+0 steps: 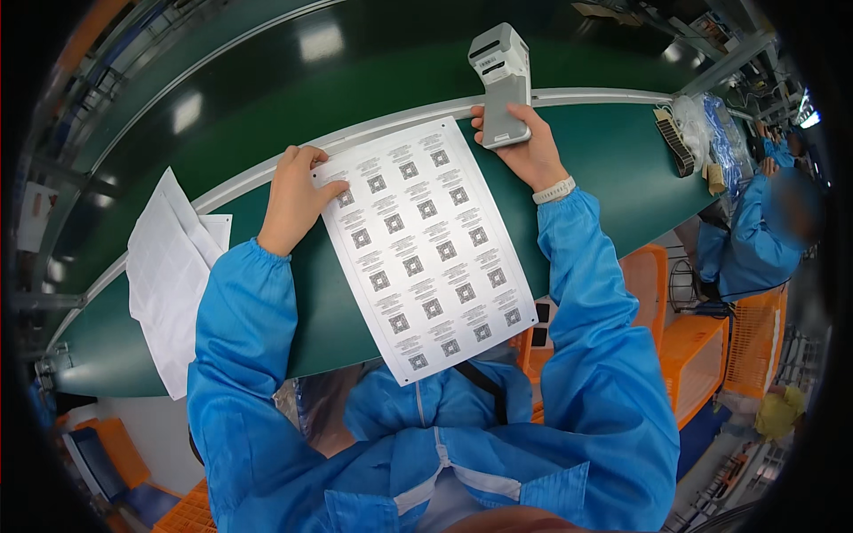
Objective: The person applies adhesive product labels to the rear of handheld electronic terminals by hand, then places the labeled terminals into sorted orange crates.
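A large white sheet of labels (418,254), printed with rows of square codes, lies tilted in front of me, its near end over the table's front edge. My left hand (300,195) pinches its upper left corner, thumb on top and fingers at the edge. In my right hand (531,149) is a grey and white handheld scanner (506,99), gripped by its handle beyond the sheet's upper right corner. The scanner's head points away from me, apart from the paper.
Loose white papers (173,271) overlap on the green work table (311,324) at left. Clear plastic bags (724,133) and a brown strip-like item (675,142) sit at the far right. Orange crates (697,369) stand below on the right, near another person in blue (755,235).
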{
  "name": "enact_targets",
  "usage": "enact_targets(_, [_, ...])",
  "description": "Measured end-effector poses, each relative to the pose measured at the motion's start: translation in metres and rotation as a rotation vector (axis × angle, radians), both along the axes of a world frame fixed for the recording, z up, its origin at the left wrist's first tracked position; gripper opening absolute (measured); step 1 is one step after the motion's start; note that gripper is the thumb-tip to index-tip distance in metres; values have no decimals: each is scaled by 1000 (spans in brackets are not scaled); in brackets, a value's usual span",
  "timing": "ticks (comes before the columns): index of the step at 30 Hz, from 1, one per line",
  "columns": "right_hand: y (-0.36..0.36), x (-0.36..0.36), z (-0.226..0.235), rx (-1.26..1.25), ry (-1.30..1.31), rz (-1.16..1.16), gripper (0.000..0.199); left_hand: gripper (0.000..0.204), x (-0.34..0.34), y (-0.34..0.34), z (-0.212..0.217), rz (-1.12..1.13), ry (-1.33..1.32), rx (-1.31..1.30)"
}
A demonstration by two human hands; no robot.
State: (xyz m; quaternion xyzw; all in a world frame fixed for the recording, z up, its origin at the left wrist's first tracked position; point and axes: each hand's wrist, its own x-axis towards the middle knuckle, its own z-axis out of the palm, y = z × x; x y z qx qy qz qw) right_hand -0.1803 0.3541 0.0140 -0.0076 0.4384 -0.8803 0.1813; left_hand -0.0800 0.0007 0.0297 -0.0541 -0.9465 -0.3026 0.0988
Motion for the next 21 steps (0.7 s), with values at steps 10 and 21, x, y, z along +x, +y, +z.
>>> enact_targets(10, [0, 1, 1, 16, -2, -4, 62, 39, -6, -10, -4, 152, -124, 448])
enact_targets(21, [2, 1, -1, 2, 6, 3, 63, 36, 1, -5, 2, 187, -18, 383])
